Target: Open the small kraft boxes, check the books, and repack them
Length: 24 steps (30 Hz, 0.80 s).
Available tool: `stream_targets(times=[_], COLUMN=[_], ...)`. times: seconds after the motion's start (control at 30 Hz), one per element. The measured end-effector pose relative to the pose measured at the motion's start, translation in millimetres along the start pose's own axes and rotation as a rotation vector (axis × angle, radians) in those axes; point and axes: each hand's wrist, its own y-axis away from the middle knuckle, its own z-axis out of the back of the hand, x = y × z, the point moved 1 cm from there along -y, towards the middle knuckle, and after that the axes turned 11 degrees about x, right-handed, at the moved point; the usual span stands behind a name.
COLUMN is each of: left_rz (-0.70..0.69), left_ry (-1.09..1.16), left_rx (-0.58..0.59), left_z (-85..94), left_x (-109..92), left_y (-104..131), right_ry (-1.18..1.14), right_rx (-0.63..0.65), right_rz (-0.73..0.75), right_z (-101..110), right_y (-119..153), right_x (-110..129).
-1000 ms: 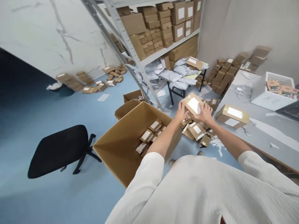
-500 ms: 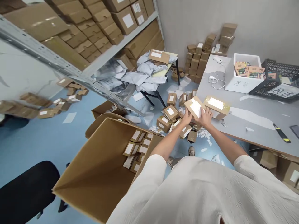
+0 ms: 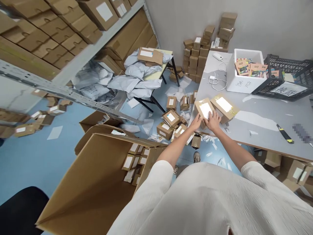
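Shift: a second ago the held carton (image 3: 203, 106) hung over the floor boxes (image 3: 168, 122), apart from the counter (image 3: 259, 137); now at the counter's left front corner, just beside the taped carton (image 3: 224, 107).
Left hand (image 3: 196, 123): fingers against the held carton's near left side; full grip hidden.
Right hand (image 3: 213, 121): fingers spread over its near right side, tips by the label.
Carton base: contact with counter cannot be told.
Edges: right forearm (image 3: 228, 145) crosses the counter's front edge.
Room: open stretch of counter from taped carton to knife (image 3: 285, 133), paper scraps on it.
Count, counter: two cartons, one foam box (image 3: 241, 83), one black crate (image 3: 262, 89), one knife.
Count, left: one large open box (image 3: 80, 173); small boxes inside, number unclear.
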Motion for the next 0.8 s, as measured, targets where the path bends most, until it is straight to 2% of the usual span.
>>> stream_targets(times=[0.1,0.2,0.27,0.37,0.47,0.6,0.7,0.8], left_rz=[0.039,0.028,0.014,0.026,0.083,0.188,0.27,0.354], left_ry=[-0.081,-0.15,-0.188,-0.214,-0.211,-0.186,-0.141,-0.068], left_rx=[-0.012,-0.046,-0.084,-0.192,-0.349,-0.557,-0.683,-0.804], left_z=[-0.1,8.4,20.8,49.0,83.5,125.3,145.6,158.0], left_x=[5,19,33,59,88,130,164,200], left_y=[1,12,27,62,113,199,273,346], right_ry=[-0.003,-0.005,-0.006,0.001,0.024,0.067,0.086,0.094], right_rx=[-0.022,-0.023,-0.016,0.01,0.072,0.147,0.193,0.256], right_rz=[0.055,0.129,0.189,0.299,0.432,0.613,0.756,0.899], right_z=[-2,-7,-13,-25,-40,-62,-80,-100], right_y=[-1,-6,-9,-9,-2,21,48,80], right_x=[1,15,32,71,124,211,279,341])
